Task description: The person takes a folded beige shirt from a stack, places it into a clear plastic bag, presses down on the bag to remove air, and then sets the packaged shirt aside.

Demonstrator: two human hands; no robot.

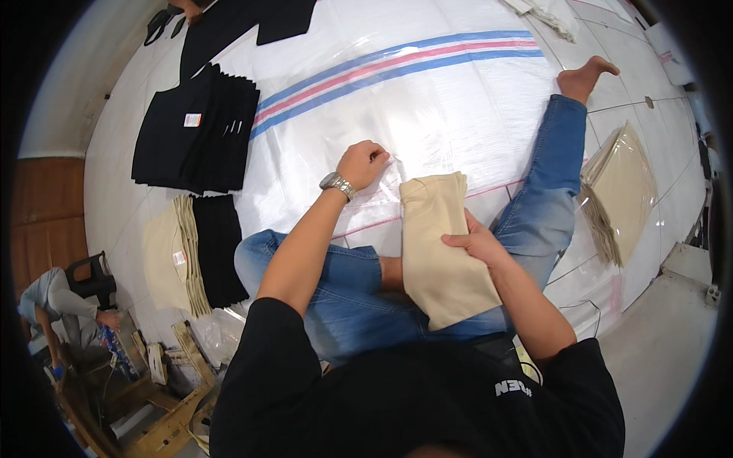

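Note:
My right hand [481, 244] grips a folded beige garment [443, 244] along its right side, thumb on top and fingers underneath. The garment rests over my lap, its far end reaching past my crossed shin. Just beyond and left of it, my left hand [365, 164], with a metal watch on the wrist, is closed in a pinch. Thin, shiny clear plastic [391, 179] shows at its fingertips, like the edge of a plastic bag; its outline is hard to make out against the white sheet.
A white woven sheet [458, 99] with blue and pink stripes covers the floor ahead. Leftward stand folded black garments [172, 137] and a beige stack [168, 252]. Bagged beige garments [626, 191] lie right. Another person's hand [188, 9] touches black clothing; someone sits lower left.

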